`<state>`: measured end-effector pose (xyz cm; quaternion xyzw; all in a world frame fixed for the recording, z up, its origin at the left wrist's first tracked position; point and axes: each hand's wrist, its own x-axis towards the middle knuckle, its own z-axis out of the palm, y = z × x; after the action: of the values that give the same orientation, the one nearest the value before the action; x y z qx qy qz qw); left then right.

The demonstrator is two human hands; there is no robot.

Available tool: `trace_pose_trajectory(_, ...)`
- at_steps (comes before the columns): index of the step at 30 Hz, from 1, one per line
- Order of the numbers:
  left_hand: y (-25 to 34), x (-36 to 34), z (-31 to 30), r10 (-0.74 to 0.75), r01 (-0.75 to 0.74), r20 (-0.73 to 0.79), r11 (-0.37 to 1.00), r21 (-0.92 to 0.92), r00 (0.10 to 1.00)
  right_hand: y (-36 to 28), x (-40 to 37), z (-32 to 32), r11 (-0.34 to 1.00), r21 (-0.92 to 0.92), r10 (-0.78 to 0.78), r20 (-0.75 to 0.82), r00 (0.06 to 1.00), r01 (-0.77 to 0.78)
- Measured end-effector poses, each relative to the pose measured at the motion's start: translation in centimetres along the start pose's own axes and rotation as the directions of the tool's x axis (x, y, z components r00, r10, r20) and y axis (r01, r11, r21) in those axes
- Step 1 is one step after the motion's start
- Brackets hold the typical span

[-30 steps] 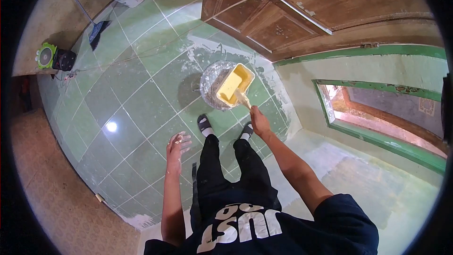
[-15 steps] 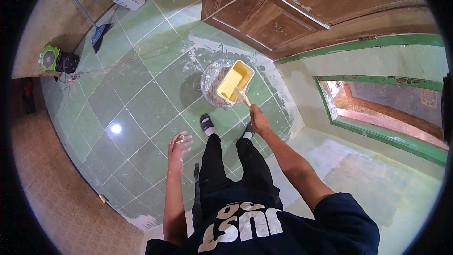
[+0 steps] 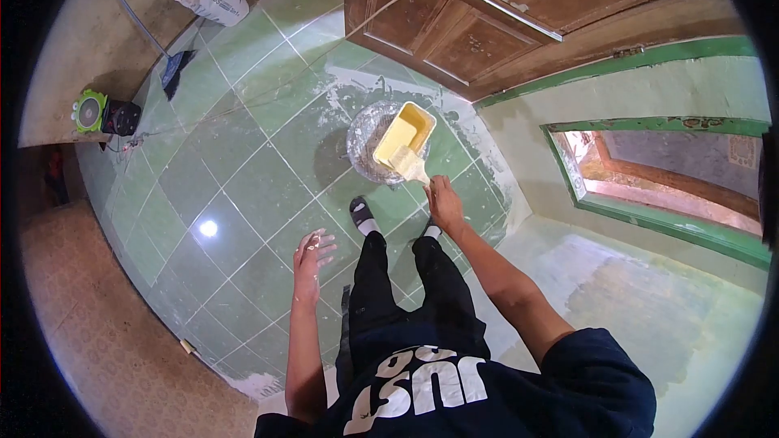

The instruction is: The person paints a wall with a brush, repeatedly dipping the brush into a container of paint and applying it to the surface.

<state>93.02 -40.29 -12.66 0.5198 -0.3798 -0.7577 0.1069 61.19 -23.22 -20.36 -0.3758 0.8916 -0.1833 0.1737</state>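
Observation:
My right hand (image 3: 444, 204) is closed round the handle of a wide, pale paintbrush (image 3: 412, 166). Its flat head overlaps the near end of a yellow rectangular tub (image 3: 426, 122), which has pale yellow paint inside. Under the tub is a round, paint-spattered stand (image 3: 364, 144), in front of my feet. My left hand (image 3: 312, 252), with white smears on the fingers, hangs over the tiles with fingers apart and nothing in it.
Green floor tiles (image 3: 251, 231) spread around me. A brown panelled door (image 3: 454, 24) and a green-framed opening (image 3: 649, 126) stand at the right. A broom (image 3: 173, 71), a white sack (image 3: 215, 0) and a green-rimmed round device (image 3: 89, 111) line the left wall.
My right hand has drawn the paintbrush out of the tub's inside toward me, and its wide head now shows at the near rim. My left hand stays open.

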Motion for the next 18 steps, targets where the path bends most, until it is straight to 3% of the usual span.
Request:
trace_pose_trajectory(3,0.1,-0.1,0.1,-0.008,0.008,-0.007,1.000,0.013,1.000,-0.2,0.2,0.0,0.995,0.091,0.050,-0.027,0.998,-0.047)
trace_pose_trajectory(5,-0.1,-0.2,0.0,-0.009,0.009,-0.005,1.000,0.016,1.000,0.7,0.3,0.4,0.983,0.030,0.173,0.129,0.976,-0.178)
trace_pose_trajectory(15,0.0,-0.7,0.7,0.002,-0.002,-0.001,1.000,0.005,1.000,3.0,0.0,1.9,0.990,0.055,0.122,0.090,0.988,-0.128)
trace_pose_trajectory(18,-0.3,-0.5,0.8,-0.001,0.001,0.010,1.000,0.008,1.000,3.0,-0.3,1.7,0.983,0.030,0.174,0.177,0.969,-0.182)
